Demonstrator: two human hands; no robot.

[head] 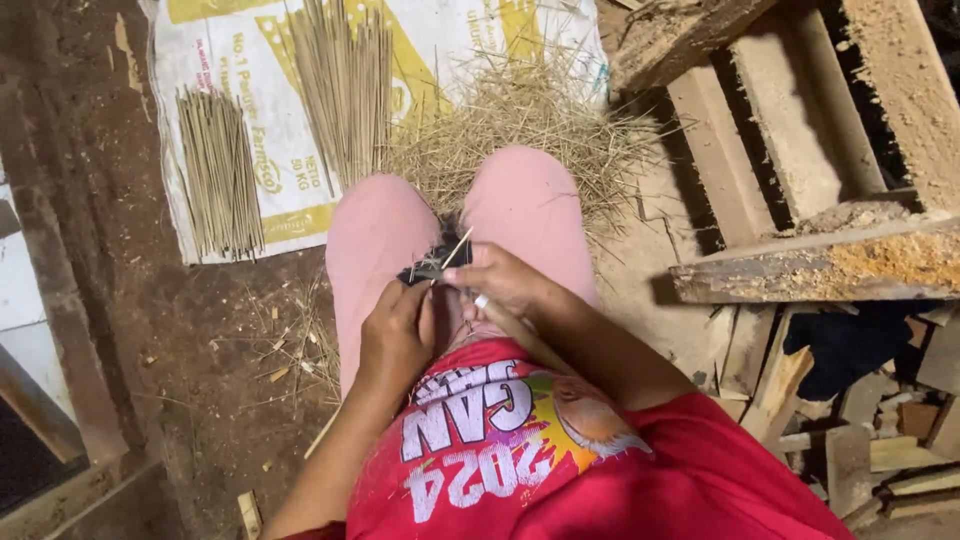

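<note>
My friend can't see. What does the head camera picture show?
A seated person in pink trousers holds a thin stick with the right hand and a dark tool with the left hand. Ahead, stick bundles and shavings lie on a white sack.

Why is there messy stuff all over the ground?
Thin shavings lie heaped loose past the knees, spilling off the white sack, while the sticks lie in neat bundles. Both hands hold a dark tool.

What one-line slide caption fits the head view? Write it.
Seated person's left hand and right hand work a thin stick over pink-trousered knees, with stick bundles on a sack ahead.
</note>
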